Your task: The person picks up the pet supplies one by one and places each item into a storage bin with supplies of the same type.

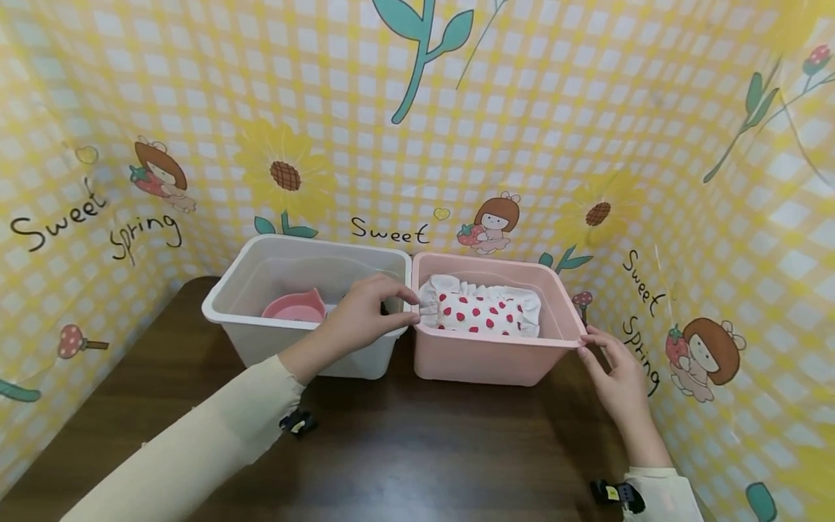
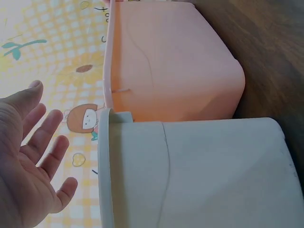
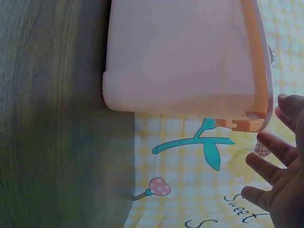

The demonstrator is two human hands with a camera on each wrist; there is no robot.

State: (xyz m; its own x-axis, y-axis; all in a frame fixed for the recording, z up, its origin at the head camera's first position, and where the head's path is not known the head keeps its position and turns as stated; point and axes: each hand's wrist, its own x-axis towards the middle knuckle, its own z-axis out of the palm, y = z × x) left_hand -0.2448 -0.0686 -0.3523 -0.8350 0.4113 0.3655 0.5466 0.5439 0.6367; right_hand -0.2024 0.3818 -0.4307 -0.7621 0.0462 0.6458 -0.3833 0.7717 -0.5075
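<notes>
A pink bin (image 1: 479, 359) stands on the table with a ruffled white cloth item with red strawberry prints (image 1: 485, 313) inside it. Beside it on the left, almost touching, is a white bin (image 1: 251, 335). My left hand (image 1: 365, 308) reaches over the white bin, thumb and index fingertips apart at the pink bin's left rim. In the left wrist view its fingers (image 2: 52, 152) are spread and loosely bent, holding nothing. At the pink bin's front right corner, my right hand (image 1: 616, 373) has its fingertips by the rim; the right wrist view shows extended fingers (image 3: 266, 168).
Inside the white bin lies a pink dish-like object (image 1: 295, 307) with a pointed tip; my left hand and arm partly cover what is near it. The dark wooden table (image 1: 417, 449) extends in front of the bins. Yellow checked printed cloth (image 1: 365, 167) surrounds the back and sides.
</notes>
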